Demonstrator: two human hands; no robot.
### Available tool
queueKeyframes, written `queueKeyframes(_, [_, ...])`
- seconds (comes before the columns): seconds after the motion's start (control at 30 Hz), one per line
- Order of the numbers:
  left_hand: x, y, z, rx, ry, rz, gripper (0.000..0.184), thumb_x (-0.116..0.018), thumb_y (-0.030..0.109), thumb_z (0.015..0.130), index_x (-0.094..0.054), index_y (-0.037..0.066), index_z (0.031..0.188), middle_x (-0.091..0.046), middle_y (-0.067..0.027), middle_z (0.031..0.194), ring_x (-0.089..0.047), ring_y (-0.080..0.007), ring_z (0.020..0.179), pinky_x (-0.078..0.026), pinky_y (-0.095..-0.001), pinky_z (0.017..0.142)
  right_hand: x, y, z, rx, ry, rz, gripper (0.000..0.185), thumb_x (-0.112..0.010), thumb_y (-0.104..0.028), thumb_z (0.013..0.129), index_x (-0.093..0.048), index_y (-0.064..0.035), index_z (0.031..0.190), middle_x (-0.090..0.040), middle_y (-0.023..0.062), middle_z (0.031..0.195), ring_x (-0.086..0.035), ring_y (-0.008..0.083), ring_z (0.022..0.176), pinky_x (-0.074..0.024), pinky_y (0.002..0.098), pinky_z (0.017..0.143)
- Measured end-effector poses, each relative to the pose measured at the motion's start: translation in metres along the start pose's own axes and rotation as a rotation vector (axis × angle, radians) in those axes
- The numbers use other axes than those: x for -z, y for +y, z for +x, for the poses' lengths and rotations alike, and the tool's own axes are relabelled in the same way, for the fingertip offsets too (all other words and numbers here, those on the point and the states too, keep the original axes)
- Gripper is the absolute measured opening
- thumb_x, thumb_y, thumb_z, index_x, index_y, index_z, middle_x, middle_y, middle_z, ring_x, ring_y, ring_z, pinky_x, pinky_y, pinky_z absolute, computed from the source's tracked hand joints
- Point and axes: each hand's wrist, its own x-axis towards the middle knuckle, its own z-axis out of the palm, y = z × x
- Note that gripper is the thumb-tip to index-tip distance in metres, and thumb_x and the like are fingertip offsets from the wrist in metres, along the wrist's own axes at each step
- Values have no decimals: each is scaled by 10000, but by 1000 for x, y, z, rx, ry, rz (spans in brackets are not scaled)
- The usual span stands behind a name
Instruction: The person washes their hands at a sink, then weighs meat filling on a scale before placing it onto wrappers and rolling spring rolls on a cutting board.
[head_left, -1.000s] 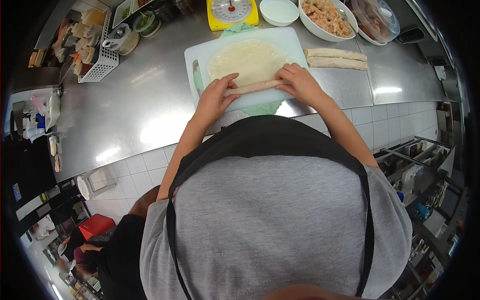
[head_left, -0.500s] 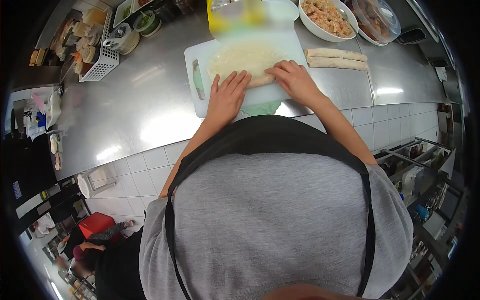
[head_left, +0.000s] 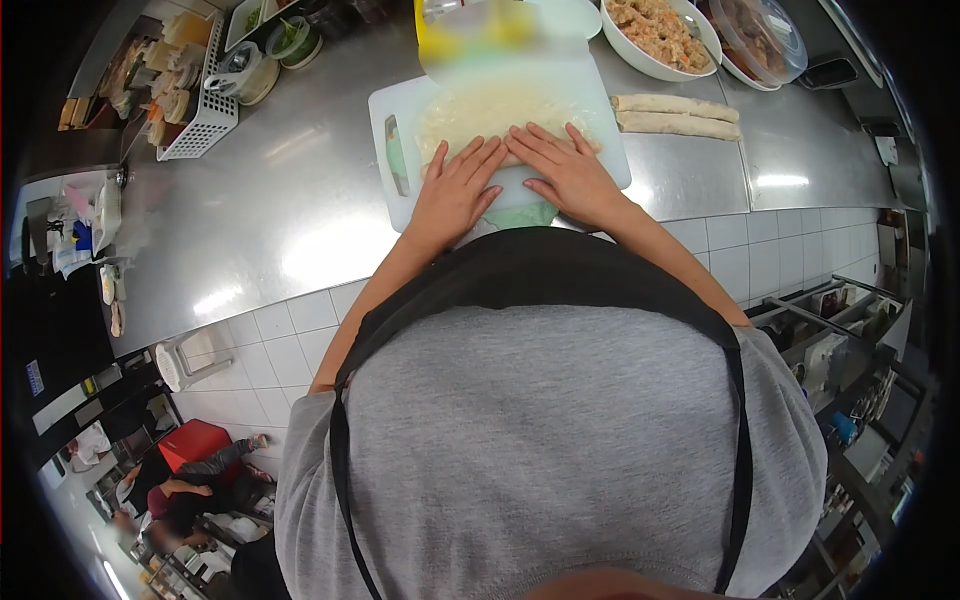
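Observation:
A pale, thin sheet of wrapper (head_left: 500,108) lies on the white cutting board (head_left: 610,172). Its near edge is folded over a filling, and most of this roll is hidden under my hands. My left hand (head_left: 458,190) rests flat on the left part of the rolled edge, fingers stretched forward. Beside it, my right hand (head_left: 570,172) lies flat with spread fingers over the middle and right part. The fingertips of both hands nearly meet. Two finished-looking long rolls (head_left: 676,116) lie side by side on the steel counter, right of the board.
A white bowl of orange-brown filling (head_left: 655,38) with a spoon stands at the back right, beside a clear-lidded container (head_left: 755,42). Behind the board is a yellow package (head_left: 470,35), partly blurred. A white basket (head_left: 212,125) stands far left; green cloth (head_left: 520,215) shows under the board.
My right hand has moved left from the roll's right end and opened from a pinch to lie flat beside my left hand. The left hand stays in nearly the same place.

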Motion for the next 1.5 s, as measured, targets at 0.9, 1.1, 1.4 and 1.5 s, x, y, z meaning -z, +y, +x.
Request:
queueKeyframes(0.9, [16,-49,-12,107,284,-132,202,-657,127,763,-640,86,960,-613,-51,999,-563,-243,895,-457,-345,776,14,57,3,-46,316,227,113,-656,-153,767,-639,-92,860,-572,40,921,-519,239,887,-436,352,780])
queueKeyframes(1.1, [19,-50,-11,39,280,48,197,-674,174,753,-639,111,936,-586,-27,978,-534,-220,935,-380,-367,865,15,53,5,-62,300,136,171,-661,-203,773,-642,-126,925,-558,17,997,-507,227,941,-407,359,828])
queueKeyframes(1.4, [16,-22,15,-69,289,23,319,-673,211,749,-599,136,1050,-563,-11,1003,-520,-203,936,-339,-386,876,8,36,21,124,320,11,310,-676,-208,748,-603,-186,1048,-523,10,1068,-482,219,1019,-360,384,909])
queueKeyframes(1.5, [5,-20,27,-108,206,23,320,-671,235,751,-606,150,1053,-573,6,1010,-531,-174,927,-324,-370,884,4,34,27,170,267,33,293,-671,-205,749,-607,-176,1033,-536,0,1025,-492,211,996,-373,370,898])
